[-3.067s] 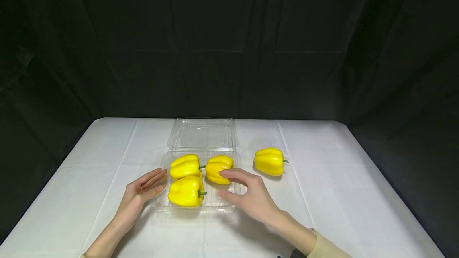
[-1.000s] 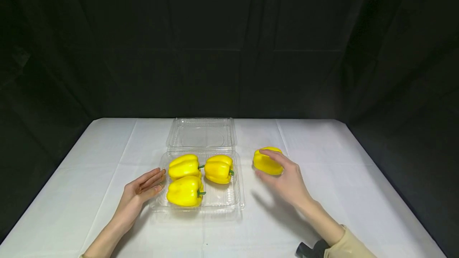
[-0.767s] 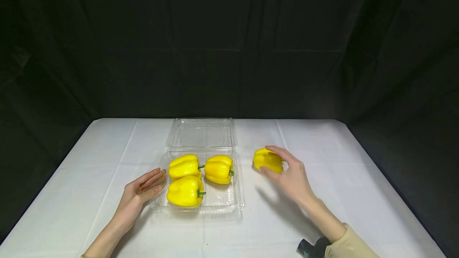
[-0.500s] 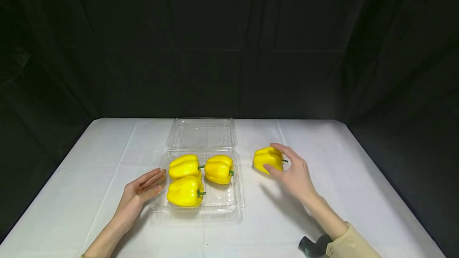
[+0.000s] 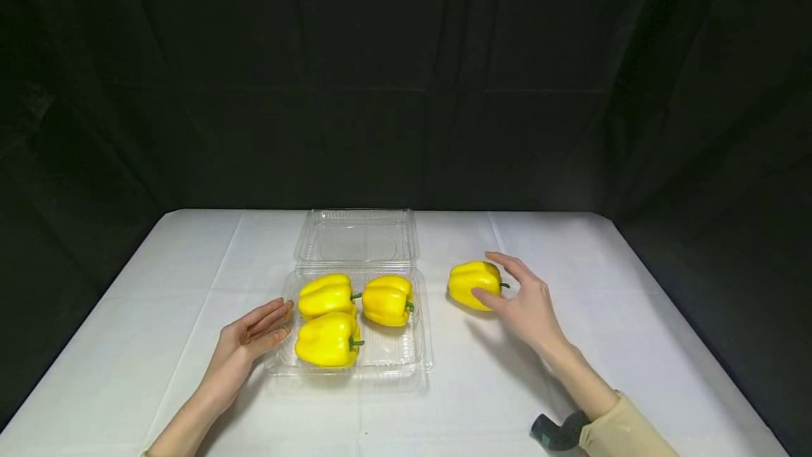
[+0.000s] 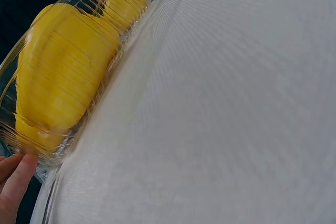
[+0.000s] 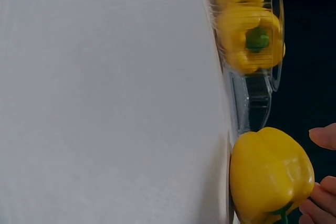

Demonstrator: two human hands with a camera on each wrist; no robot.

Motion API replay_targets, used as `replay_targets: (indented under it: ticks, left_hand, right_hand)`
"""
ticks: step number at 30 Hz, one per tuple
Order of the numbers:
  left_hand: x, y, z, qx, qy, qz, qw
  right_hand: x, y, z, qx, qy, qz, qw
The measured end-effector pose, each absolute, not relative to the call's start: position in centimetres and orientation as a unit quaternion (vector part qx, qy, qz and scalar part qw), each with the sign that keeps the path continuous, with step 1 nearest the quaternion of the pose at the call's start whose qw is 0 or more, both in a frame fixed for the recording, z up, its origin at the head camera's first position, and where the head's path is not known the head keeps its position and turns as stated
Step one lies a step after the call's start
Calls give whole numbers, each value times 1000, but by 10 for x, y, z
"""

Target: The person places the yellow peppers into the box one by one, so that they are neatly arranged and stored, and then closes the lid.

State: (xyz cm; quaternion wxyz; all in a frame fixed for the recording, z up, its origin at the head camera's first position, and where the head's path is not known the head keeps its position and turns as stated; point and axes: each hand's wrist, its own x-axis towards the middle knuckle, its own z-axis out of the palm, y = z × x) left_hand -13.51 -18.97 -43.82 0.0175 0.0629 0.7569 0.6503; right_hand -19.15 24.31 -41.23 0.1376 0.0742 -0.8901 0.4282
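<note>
Three yellow bell peppers, the front one (image 5: pixel 325 340) among them, lie in the base of a clear plastic clamshell container (image 5: pixel 396 357). My left hand (image 5: pixel 241 351) is at the container's left side, fingers extended; in the left wrist view its fingertips (image 6: pixel 29 163) touch the ribbed wall. A fourth yellow bell pepper (image 5: pixel 468 284) rests on the table right of the container, its green stem pointing right. My right hand (image 5: pixel 529 309) is spread beside that pepper, thumb in front of it and fingers behind. In the right wrist view a gap shows between the thumb (image 7: pixel 324 136) and the pepper (image 7: pixel 270 171).
The container's lid (image 5: pixel 358 238) is folded back flat behind the base. A white cloth (image 5: pixel 304 418) covers the table, with black curtains (image 5: pixel 380 90) behind and at the sides. A dark curved device (image 5: pixel 558 434) sits at my right wrist, by the beige sleeve (image 5: pixel 624 432).
My right hand has left the pepper at the container's right side and moved to the loose pepper. Lately it has shifted slightly right, uncovering that pepper's stem. My left hand has stayed put.
</note>
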Motion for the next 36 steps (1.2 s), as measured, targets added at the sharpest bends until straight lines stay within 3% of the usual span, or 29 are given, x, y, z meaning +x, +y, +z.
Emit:
replay_targets:
  ticks: [10,36]
  left_hand:
    - [-135,-190,-439,64,757,650,16]
    - [-135,-190,-436,62,754,653,21]
  right_hand:
    - [-196,251,-418,59,-892,439,94]
    - [-200,254,-422,41,-898,434,59]
